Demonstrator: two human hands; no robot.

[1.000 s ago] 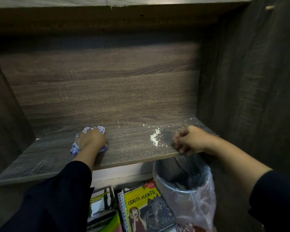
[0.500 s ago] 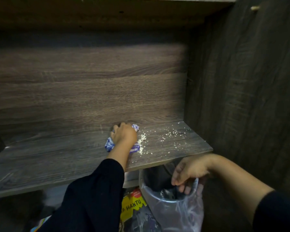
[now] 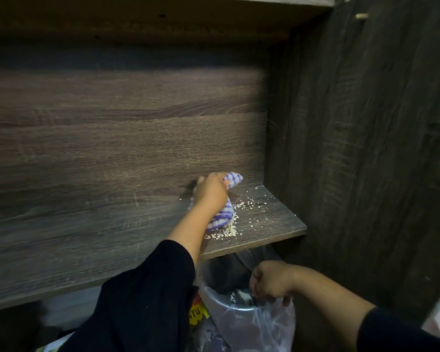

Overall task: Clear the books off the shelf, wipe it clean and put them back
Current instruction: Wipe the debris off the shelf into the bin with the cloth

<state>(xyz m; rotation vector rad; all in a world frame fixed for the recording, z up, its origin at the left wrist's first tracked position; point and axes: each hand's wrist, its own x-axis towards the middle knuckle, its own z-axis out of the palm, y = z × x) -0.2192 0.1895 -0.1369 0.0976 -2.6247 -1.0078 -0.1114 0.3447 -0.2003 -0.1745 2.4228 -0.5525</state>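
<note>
The shelf point(image 3: 112, 237) in front of me is a dark wood-grain board with no books on it. On its right part, close to the right side panel point(image 3: 366, 148), lies a scatter of pale crumbs point(image 3: 229, 232), thickest near the shelf's front edge and thinner toward the back corner.

My left hand point(image 3: 211, 191) is on the shelf just left of those crumbs, fingers curled round a bunched blue-and-white striped cloth point(image 3: 224, 217). The cloth sticks out past my fingers at the back and trails under my wrist toward the front edge, where it touches the thickest line of crumbs. My black sleeve point(image 3: 142, 301) runs from the wrist down across the shelf's front edge.

Below the shelf's right front corner stands a bin point(image 3: 239, 308) lined with a clear plastic bag point(image 3: 269, 326). My right hand point(image 3: 271, 280) is under the shelf edge, over the bin's mouth, with its fingers curled down at the bag's rim; they seem to pinch the plastic there, though I cannot tell how firmly. A few pale crumbs show inside the bin near those fingers.

Left of the bin, beneath the shelf and partly hidden by my sleeve, a yellow book cover point(image 3: 197, 312) peeks out.
</note>
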